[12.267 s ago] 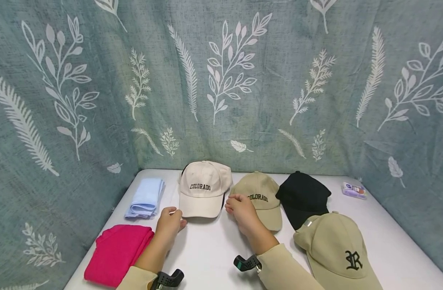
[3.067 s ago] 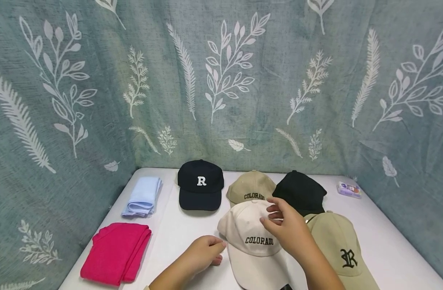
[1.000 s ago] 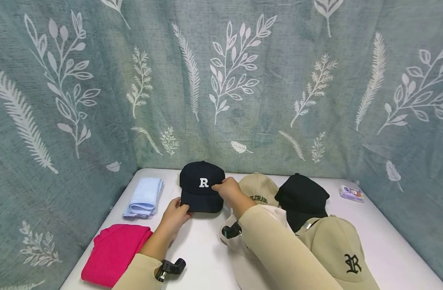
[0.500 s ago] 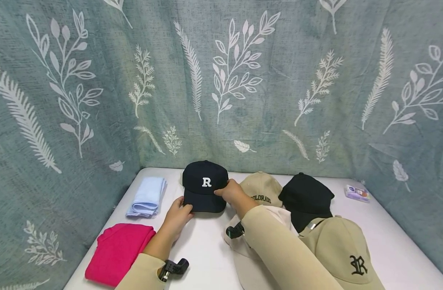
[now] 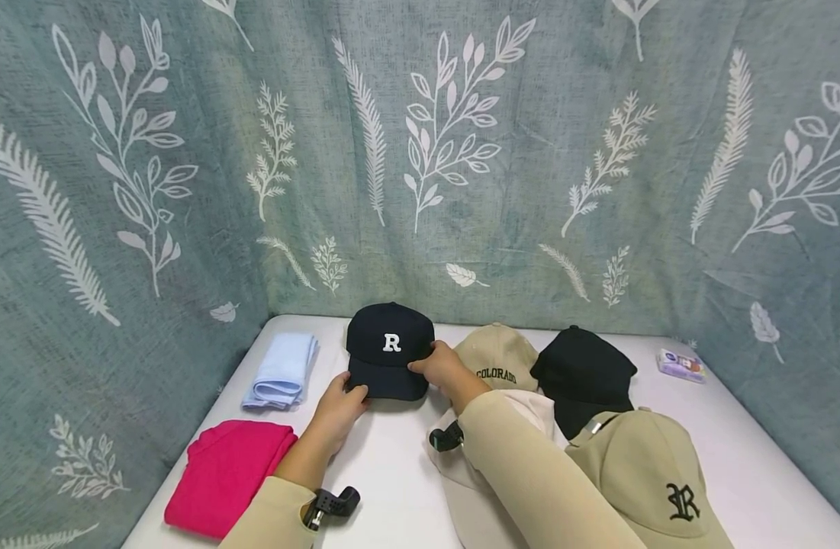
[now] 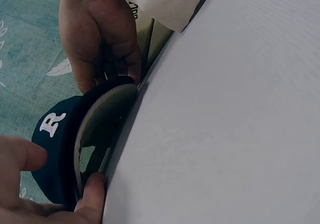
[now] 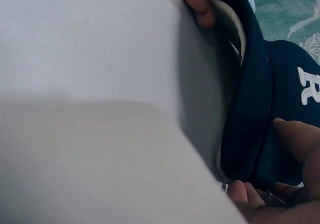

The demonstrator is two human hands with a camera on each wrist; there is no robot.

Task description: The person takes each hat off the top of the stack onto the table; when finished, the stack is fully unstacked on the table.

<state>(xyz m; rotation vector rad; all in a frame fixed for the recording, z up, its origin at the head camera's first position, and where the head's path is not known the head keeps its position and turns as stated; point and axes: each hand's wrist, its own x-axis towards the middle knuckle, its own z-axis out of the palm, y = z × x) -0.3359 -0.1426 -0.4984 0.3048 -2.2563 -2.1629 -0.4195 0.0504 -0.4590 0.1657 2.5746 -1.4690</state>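
Note:
A navy baseball cap (image 5: 391, 335) with a white R faces me at the back of the table. My left hand (image 5: 339, 408) pinches the left edge of its brim; in the left wrist view, the thumb and fingers (image 6: 92, 196) lie on both sides of that edge. On the other side, my right hand (image 5: 450, 372) grips the cap where crown and brim meet, thumb on the front and fingers (image 7: 245, 194) beneath. Whether the cap is lifted off the table I cannot tell. My right sleeve partly hides a cream cap (image 5: 468, 488) in front.
Right of the navy cap are a khaki COLORADO cap (image 5: 498, 354), a black cap (image 5: 584, 374) and a khaki cap (image 5: 649, 473) with a black R. A purple packet (image 5: 680, 366) lies far right. Folded blue cloth (image 5: 282, 370) and pink cloth (image 5: 227, 476) lie left.
The cream cap has moved from the back to the front right, leaving the navy cap visible in its former place. Both hands have since gone to the navy cap; lately they barely move.

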